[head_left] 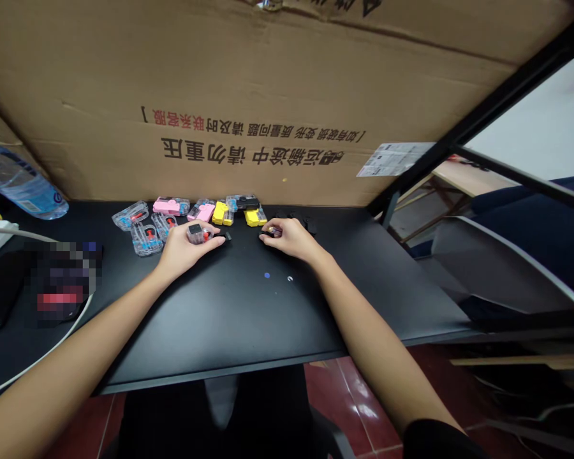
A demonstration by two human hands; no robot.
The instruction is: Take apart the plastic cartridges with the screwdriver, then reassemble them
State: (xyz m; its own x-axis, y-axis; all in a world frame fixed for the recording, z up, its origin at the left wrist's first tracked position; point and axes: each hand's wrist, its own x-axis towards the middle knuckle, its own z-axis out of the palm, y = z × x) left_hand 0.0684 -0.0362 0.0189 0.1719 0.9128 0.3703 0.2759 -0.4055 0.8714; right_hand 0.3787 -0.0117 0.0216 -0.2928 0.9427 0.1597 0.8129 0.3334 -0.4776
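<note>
Black desk (249, 312) beneath: left hand (184, 250) grips a clear cartridge (198, 234), right hand (289, 239) pinches something half-hidden (272, 232).

My right hand (289, 239) covers whatever small thing (272, 231) its fingertips (266, 228) pinch; the object (62, 280) by the left edge of the black desk (249, 319) is pixelated beyond telling.

We find the scene bright and evenly lit, with a white glare on the red floor tiles (363, 408) at the near edge and a soft sheen on the black desk (277, 319). Faint shadows lie under the left hand (186, 250) and right hand (291, 239). Wide-angle distortion bends the metal frame (502, 94) at far right, and a pixelated patch (62, 280) blurs the left.
</note>
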